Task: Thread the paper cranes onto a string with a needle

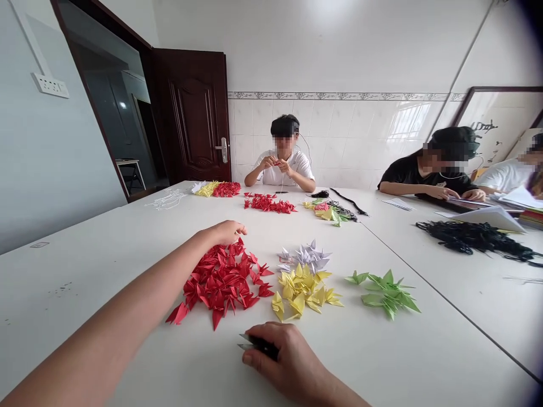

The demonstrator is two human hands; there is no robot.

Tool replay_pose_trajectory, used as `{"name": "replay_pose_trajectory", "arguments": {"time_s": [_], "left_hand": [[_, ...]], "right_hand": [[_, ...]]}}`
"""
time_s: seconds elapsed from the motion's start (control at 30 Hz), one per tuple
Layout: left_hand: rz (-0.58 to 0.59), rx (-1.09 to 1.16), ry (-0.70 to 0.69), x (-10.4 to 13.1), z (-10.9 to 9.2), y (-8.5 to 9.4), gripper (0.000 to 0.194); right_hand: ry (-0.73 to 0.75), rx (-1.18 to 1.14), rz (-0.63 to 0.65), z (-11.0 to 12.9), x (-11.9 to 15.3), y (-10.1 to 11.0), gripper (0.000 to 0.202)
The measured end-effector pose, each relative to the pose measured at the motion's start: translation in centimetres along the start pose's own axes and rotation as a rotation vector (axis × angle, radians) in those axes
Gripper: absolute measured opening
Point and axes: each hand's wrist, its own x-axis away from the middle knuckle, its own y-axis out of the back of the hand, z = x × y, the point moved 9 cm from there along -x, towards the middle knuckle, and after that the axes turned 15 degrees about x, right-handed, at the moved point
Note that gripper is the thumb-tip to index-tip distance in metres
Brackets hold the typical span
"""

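Observation:
My left hand (pixel 229 232) reaches over the far edge of a heap of folded red paper cranes (pixel 224 277). Its fingers curl downward, and whatever lies between them is hidden. Nearer to me, my right hand (pixel 286 356) is closed around small black-handled thread snips (pixel 262 346), whose two pointed metal tips stand apart and point left. Just beyond this hand lie yellow paper cranes (pixel 303 288), with white paper cranes (pixel 311 257) behind them. Green paper cranes (pixel 388 294) form a separate group to the right.
Across the white table (pixel 169 362), a person (pixel 282 155) handles a small red piece beside red cranes (pixel 269 202). Another person (pixel 436 164) sits at the right. Black cords (pixel 475 236) lie there, and white strings (pixel 167 199) lie at the far left.

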Motion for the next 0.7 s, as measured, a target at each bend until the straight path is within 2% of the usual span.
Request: {"name": "replay_pose_trajectory", "arguments": {"time_s": [0.17,0.27,0.47,0.6,0.7], "left_hand": [[-0.102,0.021,-0.015,-0.2,0.7,-0.7,0.027],[-0.144,0.053,-0.015,-0.9,0.9,-1.0,0.027],[-0.230,0.178,-0.026,-1.4,0.7,-0.1,0.029],[-0.364,0.308,-0.051,-0.3,-0.2,1.4,0.021],[-0.498,0.453,-0.071,2.2,-1.5,2.2,0.018]], "right_hand": [[-0.019,-0.020,0.039,-0.2,0.0,-0.3,0.021],[-0.031,-0.041,0.061,-0.3,-0.1,-0.3,0.023],[-0.025,-0.047,0.070,-0.3,0.0,-0.4,0.024],[-0.019,-0.039,0.057,-0.4,0.1,-0.4,0.023],[-0.009,-0.034,0.039,-0.4,0.0,-0.2,0.023]]}}
